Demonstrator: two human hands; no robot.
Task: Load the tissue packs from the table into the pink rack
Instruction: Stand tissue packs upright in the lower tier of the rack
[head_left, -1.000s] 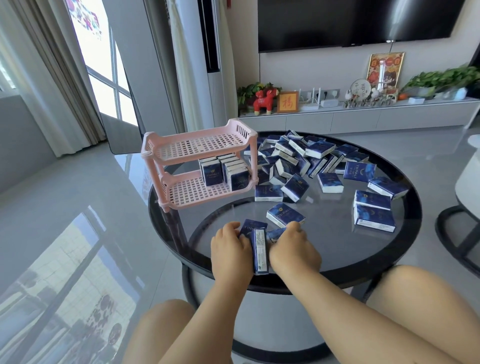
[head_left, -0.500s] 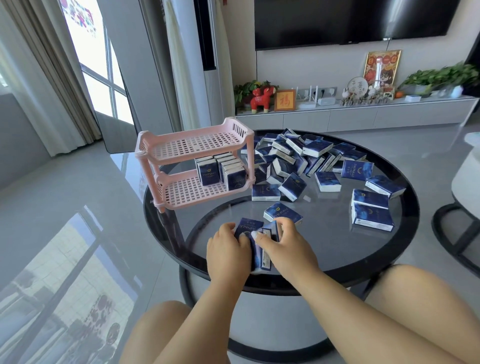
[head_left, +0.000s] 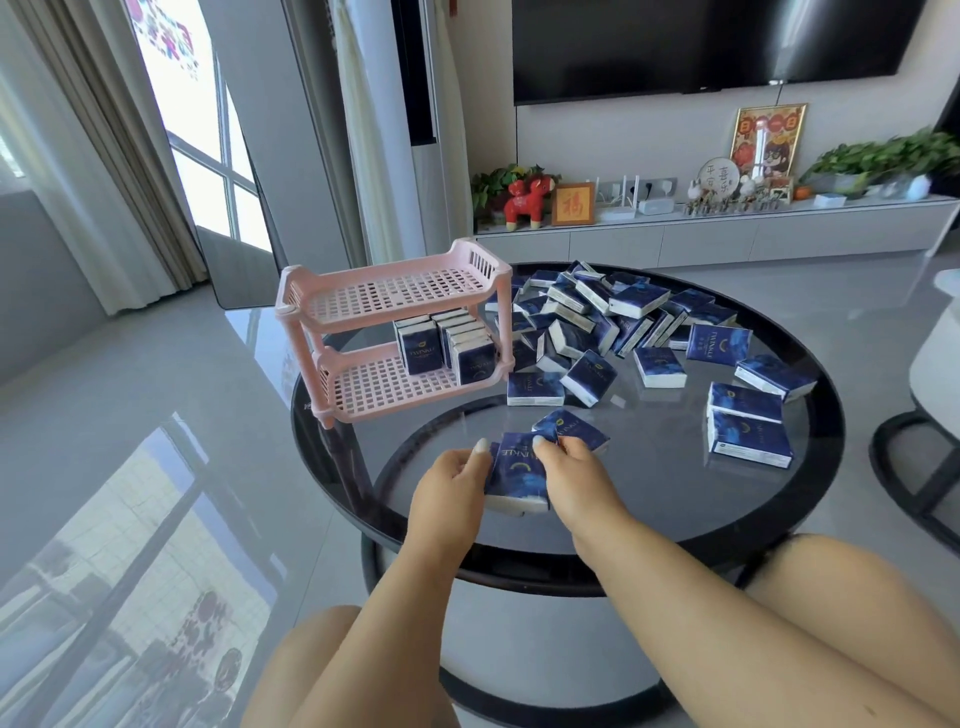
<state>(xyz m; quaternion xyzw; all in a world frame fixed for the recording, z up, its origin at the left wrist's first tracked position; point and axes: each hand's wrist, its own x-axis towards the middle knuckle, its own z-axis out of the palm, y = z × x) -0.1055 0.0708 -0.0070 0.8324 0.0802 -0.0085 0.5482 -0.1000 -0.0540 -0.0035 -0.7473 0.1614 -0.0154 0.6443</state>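
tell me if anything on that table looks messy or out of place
Nothing looks damaged. The untidy part is the heap of tissue packs at the back of the table, tumbled at all angles beside the pink rack, whose top shelf is bare. Both hands, left hand and right hand, hold a small stack of packs.

Two-tier pink plastic rack: matt, perforated grid shelves, smooth posts. Dark blue tissue packs: glossy plastic film wrap, white paper edges visible. Round table: smoked glass top, smooth, glossy; black rim glossy. Grey tiled floor: polished, mirror-like reflections. Beige curtains: matt cloth. Black wall-mounted screen: glossy.
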